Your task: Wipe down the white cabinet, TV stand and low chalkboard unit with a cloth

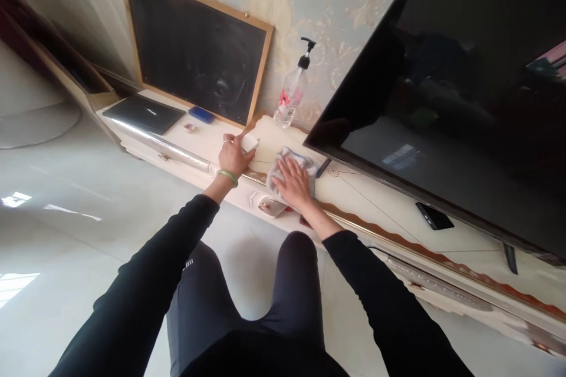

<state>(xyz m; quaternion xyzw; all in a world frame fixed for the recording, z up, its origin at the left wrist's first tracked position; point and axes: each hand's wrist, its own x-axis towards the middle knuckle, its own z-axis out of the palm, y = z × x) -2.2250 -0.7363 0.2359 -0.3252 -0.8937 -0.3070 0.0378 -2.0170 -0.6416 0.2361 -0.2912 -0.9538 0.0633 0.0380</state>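
Note:
My right hand (292,181) lies with fingers stretched out on a crumpled grey-white cloth (308,166), pressing it on the top of a low cream cabinet (371,206). To the left, my left hand (234,155) has its fingers closed around a small white box-like object (250,142), held at the cabinet top. What that object is exactly I cannot make out. A ring and a green bangle (229,177) are on the left hand and wrist. Behind both hands stands a clear pump bottle (290,94) with a black pump head.
A wood-framed blackboard (194,41) leans on the wall at left. Before it lie a black laptop-like slab (145,112), a blue block (201,114) and a small pinkish item (190,128). At right a large television (442,100) stands on feet, with a black box (434,216) beneath.

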